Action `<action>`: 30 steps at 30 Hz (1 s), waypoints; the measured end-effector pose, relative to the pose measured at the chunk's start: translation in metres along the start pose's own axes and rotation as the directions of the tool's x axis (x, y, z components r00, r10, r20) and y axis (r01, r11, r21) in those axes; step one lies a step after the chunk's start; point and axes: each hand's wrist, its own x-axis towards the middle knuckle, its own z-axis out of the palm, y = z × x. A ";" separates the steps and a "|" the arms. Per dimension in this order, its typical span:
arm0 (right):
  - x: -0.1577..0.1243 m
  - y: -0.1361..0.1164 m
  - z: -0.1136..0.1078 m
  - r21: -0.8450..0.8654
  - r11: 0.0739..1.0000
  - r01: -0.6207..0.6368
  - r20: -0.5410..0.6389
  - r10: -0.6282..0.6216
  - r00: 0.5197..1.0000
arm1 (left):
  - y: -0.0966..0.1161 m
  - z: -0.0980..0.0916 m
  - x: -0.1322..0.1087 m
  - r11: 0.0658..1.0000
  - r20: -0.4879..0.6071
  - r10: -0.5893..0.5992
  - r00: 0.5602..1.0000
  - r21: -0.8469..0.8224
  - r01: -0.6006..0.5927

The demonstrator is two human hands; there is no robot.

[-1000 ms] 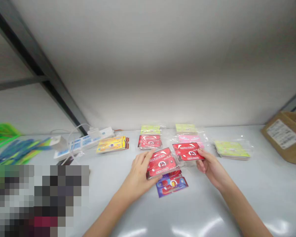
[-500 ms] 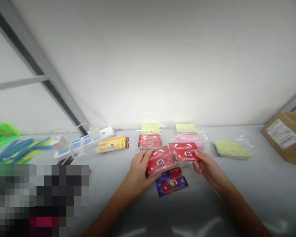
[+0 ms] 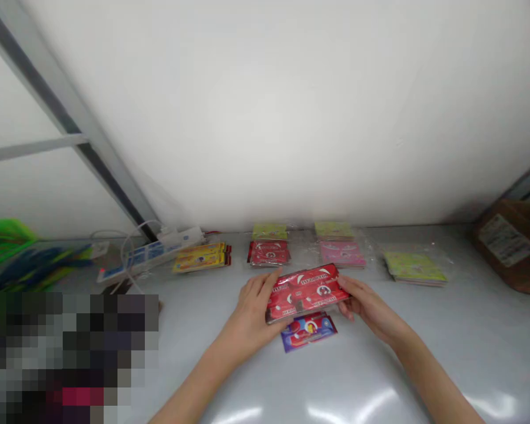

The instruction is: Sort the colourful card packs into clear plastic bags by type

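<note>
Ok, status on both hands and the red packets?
Left hand holds one red packet. Right hand holds second red packet, overlapping first. Purple packet on table, partly hidden.

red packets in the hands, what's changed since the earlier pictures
The right hand has moved left and slightly down, bringing the right red packet across the left red packet, so they now overlap in view. Neither was let go. The left hand stayed about where it was, as did the purple-and-red packet and yellow packets.
</note>
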 end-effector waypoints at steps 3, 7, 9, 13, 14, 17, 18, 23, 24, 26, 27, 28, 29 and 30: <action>0.002 0.002 -0.001 -0.016 1.000 -0.001 -0.062 0.000 0.998 | -0.001 0.001 0.000 1.000 0.001 -0.008 1.000 0.007 0.008; 0.006 0.003 -0.007 -0.081 0.995 0.051 -0.217 -0.067 0.974 | -0.002 0.000 -0.001 1.000 -0.002 -0.013 1.000 0.010 0.013; 0.007 0.004 -0.010 -0.123 0.990 0.067 -0.251 -0.096 0.963 | -0.002 0.000 0.000 1.000 -0.001 -0.023 1.000 0.012 0.023; 0.009 0.005 -0.011 -0.181 0.980 0.080 -0.232 -0.122 0.965 | -0.001 -0.001 0.000 0.999 0.006 -0.037 0.999 0.020 0.036; 0.009 0.006 -0.010 -0.189 0.978 0.083 -0.220 -0.125 0.967 | 0.000 -0.001 0.000 0.999 0.007 -0.031 1.000 0.018 0.030; 0.008 0.005 -0.008 -0.220 0.971 0.093 -0.194 -0.137 0.971 | 0.000 0.000 0.000 1.000 0.014 -0.021 1.000 0.008 0.020; 0.007 0.005 -0.007 -0.234 0.968 0.094 -0.183 -0.139 0.973 | 0.000 0.000 0.000 1.000 0.018 -0.019 1.000 0.007 0.019; 0.004 0.002 -0.004 -0.269 0.957 0.109 -0.052 -0.128 0.990 | -0.001 0.001 0.000 1.000 0.023 -0.011 1.000 0.006 0.010; 0.003 0.001 -0.004 -0.276 0.954 0.113 -0.026 -0.125 0.992 | -0.001 0.001 0.000 1.000 0.022 -0.007 1.000 0.003 0.007; 0.003 0.002 -0.003 -0.299 0.947 0.116 0.009 -0.119 0.993 | 0.000 0.000 -0.001 1.000 0.022 -0.002 1.000 -0.003 0.002; 0.003 0.002 -0.003 -0.308 0.944 0.118 0.018 -0.118 0.993 | 0.000 0.000 -0.001 1.000 0.022 0.001 1.000 -0.002 -0.001; 0.003 0.002 -0.003 -0.312 0.943 0.119 0.023 -0.117 0.993 | 0.000 0.000 -0.001 1.000 0.023 0.001 1.000 0.000 -0.001; 0.003 0.003 -0.003 -0.314 0.942 0.117 0.025 -0.115 0.993 | 0.000 0.000 -0.001 1.000 0.023 -0.001 1.000 0.003 0.001; 0.003 0.003 -0.003 -0.314 0.942 0.114 0.024 -0.112 0.993 | 0.000 0.000 -0.001 1.000 0.023 -0.005 1.000 0.006 0.004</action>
